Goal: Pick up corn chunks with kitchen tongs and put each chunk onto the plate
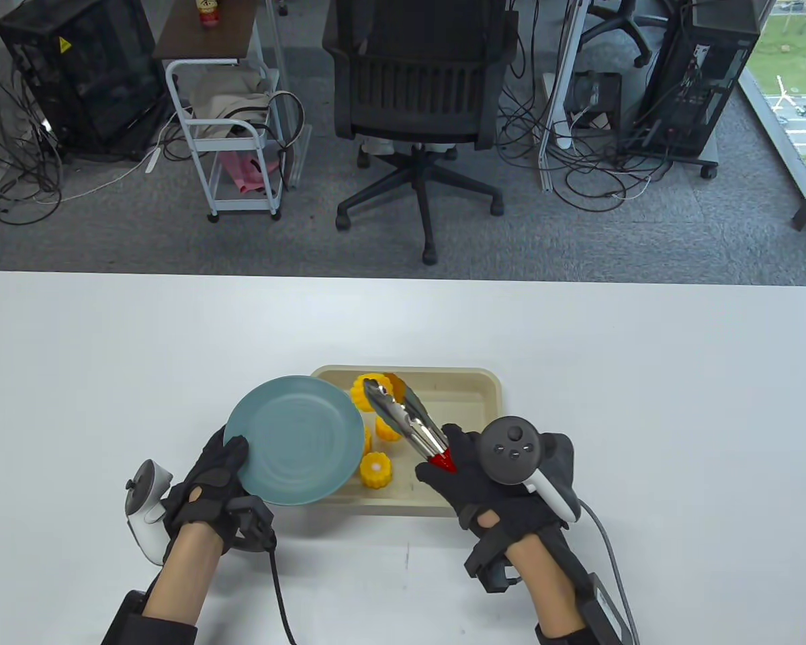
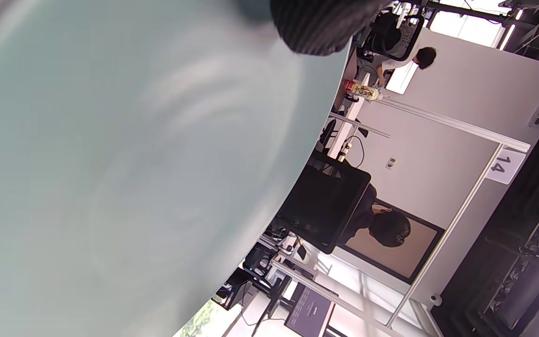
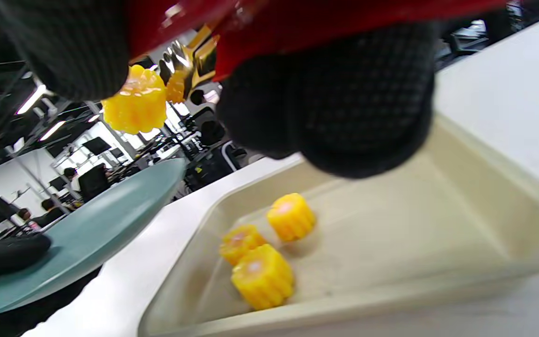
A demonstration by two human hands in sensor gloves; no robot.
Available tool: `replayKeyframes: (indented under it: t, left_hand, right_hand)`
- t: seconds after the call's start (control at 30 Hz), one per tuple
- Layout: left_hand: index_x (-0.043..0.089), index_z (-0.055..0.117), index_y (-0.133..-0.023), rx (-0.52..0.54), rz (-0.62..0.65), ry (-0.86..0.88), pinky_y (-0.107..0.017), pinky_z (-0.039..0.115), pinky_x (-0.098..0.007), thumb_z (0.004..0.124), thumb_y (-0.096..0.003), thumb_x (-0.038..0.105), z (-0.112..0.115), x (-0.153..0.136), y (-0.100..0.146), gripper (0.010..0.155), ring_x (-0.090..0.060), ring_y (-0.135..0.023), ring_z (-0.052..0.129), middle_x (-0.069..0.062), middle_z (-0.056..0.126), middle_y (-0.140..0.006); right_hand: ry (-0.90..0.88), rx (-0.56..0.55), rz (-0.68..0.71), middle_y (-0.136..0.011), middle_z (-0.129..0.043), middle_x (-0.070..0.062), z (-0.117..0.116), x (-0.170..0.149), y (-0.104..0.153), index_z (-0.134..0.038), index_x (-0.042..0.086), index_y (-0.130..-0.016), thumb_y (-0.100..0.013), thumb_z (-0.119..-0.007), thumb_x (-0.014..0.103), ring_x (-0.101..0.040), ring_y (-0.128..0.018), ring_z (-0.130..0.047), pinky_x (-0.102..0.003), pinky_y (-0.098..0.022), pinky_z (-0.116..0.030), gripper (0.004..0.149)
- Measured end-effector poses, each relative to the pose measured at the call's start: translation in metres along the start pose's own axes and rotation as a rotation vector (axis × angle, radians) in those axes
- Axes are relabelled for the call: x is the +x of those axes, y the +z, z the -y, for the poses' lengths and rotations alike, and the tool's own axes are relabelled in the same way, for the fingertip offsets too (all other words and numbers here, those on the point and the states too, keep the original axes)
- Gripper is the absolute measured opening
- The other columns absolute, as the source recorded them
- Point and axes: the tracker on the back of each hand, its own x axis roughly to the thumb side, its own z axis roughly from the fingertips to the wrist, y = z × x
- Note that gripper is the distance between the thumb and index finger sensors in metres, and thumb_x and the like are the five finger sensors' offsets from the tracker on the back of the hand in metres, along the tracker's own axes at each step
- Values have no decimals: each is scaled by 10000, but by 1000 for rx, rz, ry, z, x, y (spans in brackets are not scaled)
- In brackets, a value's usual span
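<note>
Aloft, corn chunk in tongs, right hand gripping.

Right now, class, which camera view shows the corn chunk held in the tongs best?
The right wrist view: the corn chunk hangs clear in the tongs. The table view has tongs partly hiding it; the left wrist view shows only the plate.

Your left hand and right hand wear black knit gloves with a cut-out at the back. A white tracker sits by your left hand; a dark grey, button-faced tracker with a white stem on your right. Bare forearms, dark cuffs, black wrist modules, trailing cables.
</note>
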Motion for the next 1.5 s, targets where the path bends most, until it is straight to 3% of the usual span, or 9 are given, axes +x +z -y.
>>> replayKeyframes:
  t: [0.27,0.47,0.6,0.63,0.7,0.93,1.1,1.27,1.5]
  left_hand:
    - [231,463,-1051,-9,-10,-2,-486,923,-483,632,-526,300,0,-1,-1,555,-391,-755,989,-126,747,-956]
    - [231,464,-1051,-5,-16,-9,-486,924,-482,633,-526,300,-1,-1,-2,555,-390,-755,990,-128,747,-956]
    - [233,473,-1051,-8,-34,5,-478,932,-477,637,-525,298,-1,-4,-3,555,-387,-744,1002,-129,761,-949]
    - [234,476,-1052,-9,-51,13,-480,931,-480,639,-525,298,-1,-5,-3,555,-389,-747,1001,-131,761,-951]
    - [236,482,-1052,-2,-50,3,-478,934,-479,642,-524,297,-1,-7,-4,555,-388,-744,1004,-129,769,-948]
    - [241,485,-1052,4,-43,4,-479,932,-480,645,-524,301,-2,-6,-5,555,-390,-745,1004,-127,770,-950]
    - [241,484,-1052,5,-40,-7,-480,933,-478,644,-524,299,-2,-6,-5,555,-388,-745,1005,-126,768,-950]
    - [238,482,-1052,-2,-50,1,-481,932,-478,643,-525,300,-2,-7,-5,555,-388,-746,1003,-127,766,-951]
    - [239,479,-1053,-4,-47,-2,-483,931,-478,642,-525,302,-3,-6,-5,556,-389,-750,1000,-127,762,-953]
  right_hand:
    - [208,49,36,-945,-838,-26,-31,57,-22,-604,234,-1046,-420,-811,651,-87,-435,-1059,-314,-297,-965,780]
    - [306,78,25,-945,-833,-20,-48,68,-35,-595,242,-1047,-418,-804,659,-72,-428,-1055,-308,-299,-958,783]
    - [241,77,19,-980,-766,-16,-49,66,-33,-514,217,-1068,-422,-773,694,-73,-481,-1023,-306,-339,-940,844]
    - [195,70,14,-975,-752,-124,-46,65,-32,-499,197,-1069,-423,-770,692,-80,-483,-1017,-311,-337,-935,858]
    - [185,82,9,-987,-721,-129,-40,64,-28,-464,185,-1073,-429,-755,699,-78,-499,-1003,-309,-350,-928,873]
    - [78,-4,-27,-994,-678,-136,-18,38,-22,-410,160,-1076,-437,-728,708,-73,-510,-979,-306,-355,-915,899]
    - [17,-75,-179,-984,-675,-145,-10,-1,-27,-403,146,-1072,-443,-720,709,-73,-496,-978,-302,-339,-915,902]
    - [55,-42,-281,-974,-683,-154,-27,-28,-38,-414,141,-1067,-441,-726,709,-78,-481,-982,-305,-326,-916,901]
    - [187,59,-332,-968,-704,-151,-58,-38,-47,-434,146,-1067,-432,-735,715,-77,-474,-990,-305,-321,-920,904]
